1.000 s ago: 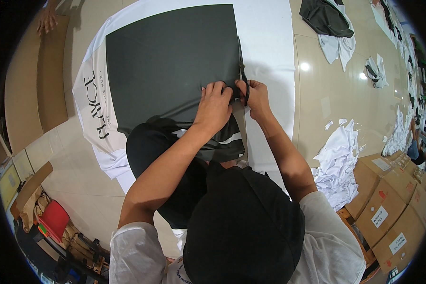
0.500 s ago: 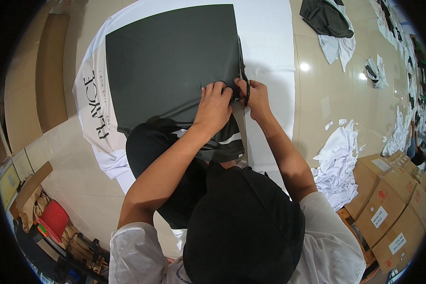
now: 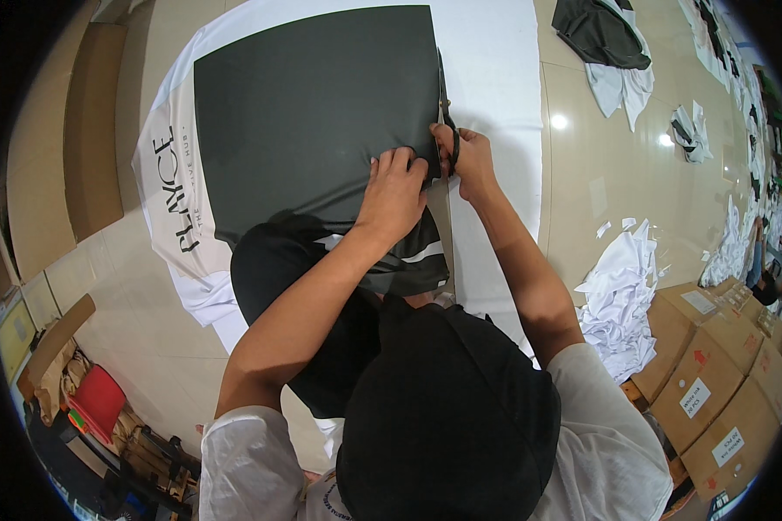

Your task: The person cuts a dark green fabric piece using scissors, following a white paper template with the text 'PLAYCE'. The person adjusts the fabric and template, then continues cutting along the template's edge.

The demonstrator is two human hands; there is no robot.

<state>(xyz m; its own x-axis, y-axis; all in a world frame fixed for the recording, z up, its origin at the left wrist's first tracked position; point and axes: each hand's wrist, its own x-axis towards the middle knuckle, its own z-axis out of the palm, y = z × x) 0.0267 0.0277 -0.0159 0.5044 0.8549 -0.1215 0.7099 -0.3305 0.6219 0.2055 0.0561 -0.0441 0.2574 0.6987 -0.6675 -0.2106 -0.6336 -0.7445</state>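
Centre of frame: dark cloth (image 3: 313, 104) laid flat over white cloth (image 3: 495, 78) on the tiled floor (image 3: 599, 165); the two may be one printed sheet. Black scissors (image 3: 446, 106) held by the right hand (image 3: 473, 165) at the dark cloth's right edge, blades pointed toward the top of the frame. Right grip closed round the handles; blade opening cannot be told.

Left hand (image 3: 393, 191) rested on the dark cloth's lower right corner, fingers curled. Whether cloth is pinched or merely pressed cannot be told, thumb being hidden.

Progress, as judged: edge below the hands appears cut, since a gap is seen there between the striped cloth (image 3: 421, 260) and the white cloth. Right edge above the blade tips seems uncut, up to the top corner. Top and left sides apparently untouched; lettered white cloth (image 3: 178, 191) is left alongside at left.

White scraps (image 3: 621, 304) heaped at right of frame; dark-and-white pieces (image 3: 601, 39) strewn upper right.
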